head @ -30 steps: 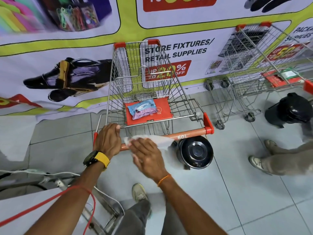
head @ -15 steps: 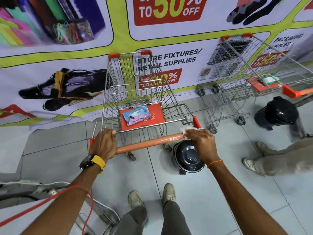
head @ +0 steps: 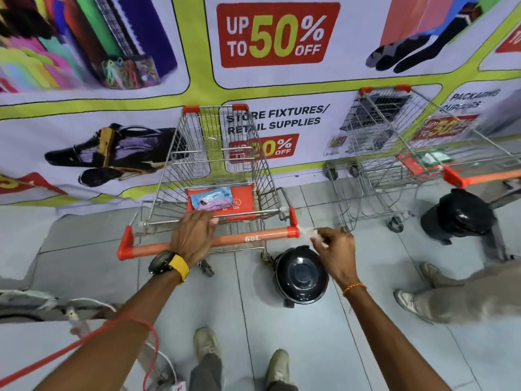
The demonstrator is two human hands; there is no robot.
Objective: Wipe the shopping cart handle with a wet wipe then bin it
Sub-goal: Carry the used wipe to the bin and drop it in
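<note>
A wire shopping cart (head: 214, 165) stands in front of me with an orange handle (head: 248, 238) marked 60L. My left hand (head: 193, 238) grips the middle of the handle. My right hand (head: 335, 252) is just off the handle's right end, pinching a crumpled white wet wipe (head: 308, 232) that sticks out toward the red end cap. A black bin with a closed round lid (head: 301, 275) sits on the floor below my right hand. A pack of wipes (head: 211, 198) lies on the cart's red seat flap.
A second cart (head: 394, 153) stands to the right with another black bin (head: 459, 215) beside it. Another person's legs and shoes (head: 439, 294) are at the right. My own shoes (head: 205, 342) are below. A printed banner (head: 276, 35) covers the wall. Cables (head: 84, 311) lie at lower left.
My right hand slid the wipe along the handle to its right end and has now come off it. My left hand shifted from the handle's left end to its middle.
</note>
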